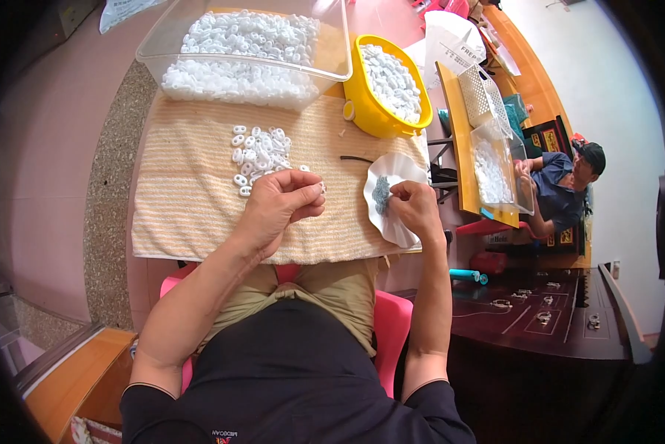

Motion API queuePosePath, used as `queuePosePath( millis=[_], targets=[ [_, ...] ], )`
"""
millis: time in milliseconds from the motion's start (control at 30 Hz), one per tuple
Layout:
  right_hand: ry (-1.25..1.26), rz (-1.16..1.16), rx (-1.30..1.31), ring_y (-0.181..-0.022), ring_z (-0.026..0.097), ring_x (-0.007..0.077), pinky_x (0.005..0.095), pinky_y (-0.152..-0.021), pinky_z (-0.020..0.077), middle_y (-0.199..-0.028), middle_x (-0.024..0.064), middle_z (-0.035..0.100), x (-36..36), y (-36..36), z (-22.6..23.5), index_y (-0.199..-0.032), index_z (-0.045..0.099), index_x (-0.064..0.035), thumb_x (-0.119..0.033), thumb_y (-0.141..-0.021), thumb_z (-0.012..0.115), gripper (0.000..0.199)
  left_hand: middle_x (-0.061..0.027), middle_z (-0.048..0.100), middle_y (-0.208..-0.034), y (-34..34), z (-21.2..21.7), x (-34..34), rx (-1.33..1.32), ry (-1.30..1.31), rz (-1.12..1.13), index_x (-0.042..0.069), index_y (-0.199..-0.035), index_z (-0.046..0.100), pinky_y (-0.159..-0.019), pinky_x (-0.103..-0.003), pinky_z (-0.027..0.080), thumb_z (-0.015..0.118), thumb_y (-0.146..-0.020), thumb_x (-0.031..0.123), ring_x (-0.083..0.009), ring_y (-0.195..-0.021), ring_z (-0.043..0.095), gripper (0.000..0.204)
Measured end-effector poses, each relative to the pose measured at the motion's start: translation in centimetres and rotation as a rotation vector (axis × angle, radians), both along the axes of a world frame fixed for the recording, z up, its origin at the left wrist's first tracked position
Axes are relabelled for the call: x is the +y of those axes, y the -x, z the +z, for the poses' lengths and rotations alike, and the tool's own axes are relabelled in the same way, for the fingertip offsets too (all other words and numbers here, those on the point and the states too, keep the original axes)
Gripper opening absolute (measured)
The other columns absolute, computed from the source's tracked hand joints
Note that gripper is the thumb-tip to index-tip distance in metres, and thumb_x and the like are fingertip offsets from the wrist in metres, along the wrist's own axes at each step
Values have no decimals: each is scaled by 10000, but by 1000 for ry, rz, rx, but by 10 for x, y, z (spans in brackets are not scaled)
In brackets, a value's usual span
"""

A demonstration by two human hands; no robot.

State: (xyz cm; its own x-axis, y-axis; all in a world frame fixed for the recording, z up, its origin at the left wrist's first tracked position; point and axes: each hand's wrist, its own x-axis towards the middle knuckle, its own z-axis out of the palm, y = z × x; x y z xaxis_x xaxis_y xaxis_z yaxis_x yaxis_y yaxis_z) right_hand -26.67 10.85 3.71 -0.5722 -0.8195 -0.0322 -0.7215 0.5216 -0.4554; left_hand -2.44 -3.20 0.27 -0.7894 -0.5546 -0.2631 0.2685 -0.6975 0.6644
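Observation:
My left hand [279, 201] rests on a striped towel [192, 200], fingers pinched on a small white plastic piece [321, 186]. Just above it lies a loose pile of white plastic pieces [258, 157]. My right hand [415, 209] reaches into a white paper dish [392, 169], fingertips closed at a small heap of grey-blue bits [380, 194]. Whether it holds one of them I cannot tell.
A clear plastic tub [244, 52] full of white pieces stands at the towel's far edge, a yellow tub [383, 85] of them beside it. A thin dark stick [356, 158] lies near the dish. Another person [562, 189] sits at an orange table [462, 140] to the right.

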Motion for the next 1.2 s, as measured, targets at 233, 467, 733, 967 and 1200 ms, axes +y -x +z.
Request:
queuePosePath(
  millis=[233, 467, 733, 967, 1200],
  targets=[
    [117, 35, -79, -624, 621, 116, 262, -614, 505, -694, 108, 672, 16, 4, -6, -874, 679, 67, -55, -751, 631, 179, -56, 647, -856, 0, 0, 1, -15, 0, 5, -18, -996, 618, -727, -252, 571, 650, -873, 57, -108, -755, 633, 148],
    [279, 17, -168, -611, 604, 105, 234, -589, 498, -714, 59, 657, 28, 14, -19, -905, 681, 57, -29, -781, 621, 163, -67, 650, -863, 1, -1, 3, 1, -14, -8, -21, -1006, 627, -729, -254, 574, 636, -876, 36, -114, -772, 640, 142],
    [497, -115, -569, -608, 616, 133, 244, -595, 527, -775, 87, 660, 22, -15, -5, -915, 670, 63, 1, -803, 649, 129, -71, 655, -906, 4, -6, 10, -11, 141, -75, -30, -1042, 628, -778, -270, 564, 606, -886, 22, -124, -808, 643, 165],
    [618, -135, -916, -637, 629, 157, 254, -598, 530, -812, 95, 659, 5, -67, 3, -919, 667, 47, 34, -793, 637, 130, -50, 643, -881, 8, -10, 21, 6, 271, -148, -40, -1046, 627, -729, -242, 531, 653, -902, 155, -108, -789, 621, 244],
    [653, 7, -993, -692, 635, 168, 279, -643, 543, -882, 106, 653, -10, -93, -7, -936, 656, 53, 45, -817, 630, 121, -42, 665, -875, 6, 0, 21, 2, 202, -168, -27, -995, 661, -696, -221, 505, 659, -900, 180, -77, -763, 598, 228]
  ],
)
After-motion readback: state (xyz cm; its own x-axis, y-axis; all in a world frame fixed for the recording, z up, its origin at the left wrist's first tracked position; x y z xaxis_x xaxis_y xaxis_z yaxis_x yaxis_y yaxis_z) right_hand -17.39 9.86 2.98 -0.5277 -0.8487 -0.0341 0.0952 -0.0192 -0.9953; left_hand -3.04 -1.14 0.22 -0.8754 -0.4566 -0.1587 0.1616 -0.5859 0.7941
